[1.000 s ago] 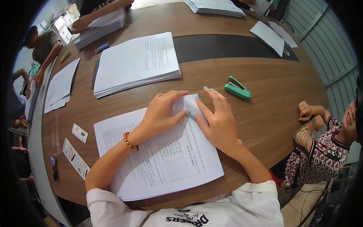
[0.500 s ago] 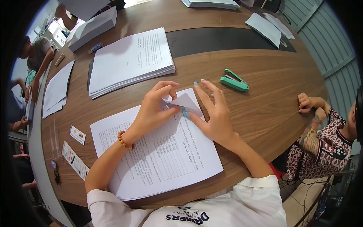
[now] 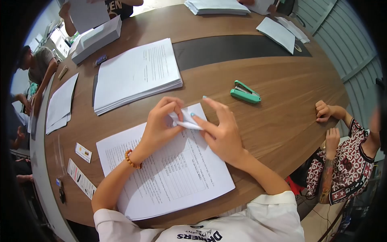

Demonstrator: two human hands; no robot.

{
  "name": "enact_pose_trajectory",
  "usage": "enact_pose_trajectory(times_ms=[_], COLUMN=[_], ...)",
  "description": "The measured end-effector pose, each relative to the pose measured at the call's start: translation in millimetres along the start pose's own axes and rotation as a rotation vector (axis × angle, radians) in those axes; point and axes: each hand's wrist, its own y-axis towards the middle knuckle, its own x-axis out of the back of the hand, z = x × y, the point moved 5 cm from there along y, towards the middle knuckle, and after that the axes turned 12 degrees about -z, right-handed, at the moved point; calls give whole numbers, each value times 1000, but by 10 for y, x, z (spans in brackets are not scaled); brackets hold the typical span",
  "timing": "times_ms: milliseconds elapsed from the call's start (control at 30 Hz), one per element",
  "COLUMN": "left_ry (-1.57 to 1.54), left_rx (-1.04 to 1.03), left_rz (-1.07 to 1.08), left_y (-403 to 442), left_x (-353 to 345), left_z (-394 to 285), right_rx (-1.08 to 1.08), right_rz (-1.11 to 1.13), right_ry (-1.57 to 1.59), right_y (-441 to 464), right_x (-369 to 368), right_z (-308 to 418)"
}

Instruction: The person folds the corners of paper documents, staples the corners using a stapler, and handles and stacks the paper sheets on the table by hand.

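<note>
Paper sheets (image 3: 177, 173), far edge (image 3: 189, 122) (curled), between left fingers (image 3: 166, 107) and right fingers (image 3: 208, 126)

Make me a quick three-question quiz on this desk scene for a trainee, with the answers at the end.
1. Which colour is the stapler?
A) red
B) green
C) yellow

2. True or false: folded paper shows between the left hand and the right hand.

3. Fill in the blank: the beaded bracelet is worn on the person's ____ wrist.

Key:
1. B
2. True
3. left
</note>
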Motion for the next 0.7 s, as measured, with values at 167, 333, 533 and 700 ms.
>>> enact_pose_trajectory(times_ms=[167, 333, 533, 700], left_ry=[21, 73, 17, 50], left_rx=[194, 113, 92, 62], left_rz=[-47, 7, -53, -43], left_y=[14, -15, -13, -7], left_x=[4, -3, 2, 13], left_z=[-54, 5, -20, -37], right_rx=[114, -68, -61, -25], right_rz=[-71, -47, 21, 31], right_ry=[-103, -59, -74, -136], right_y=[2, 22, 25, 8], right_x=[27, 46, 34, 13], right_z=[76, -8, -32, 8])
